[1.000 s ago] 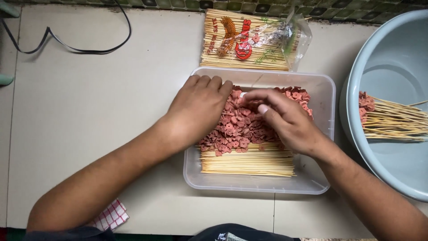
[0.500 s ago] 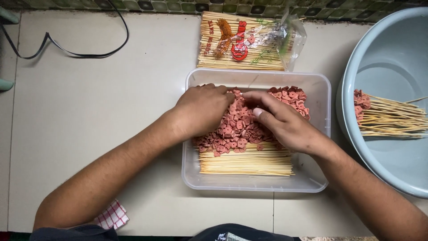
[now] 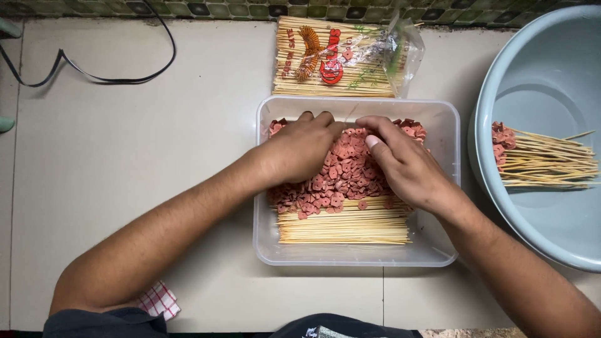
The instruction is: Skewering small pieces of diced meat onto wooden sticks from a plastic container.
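Grip status: your left hand [image 3: 300, 150] and right hand [image 3: 400, 166] press curled fingers onto the sausage slices [image 3: 341, 178], pinch unclear; skewers [image 3: 344, 222] run left-right beneath, nearer you.

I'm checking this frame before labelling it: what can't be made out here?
- Head view: whether the left hand and right hand grip anything; their fingers curl into the red slices.
- Skewer tips under the slices in the clear tub.
- The grey basin, cut off by the right edge.
- The checked cloth, partly behind the left arm.
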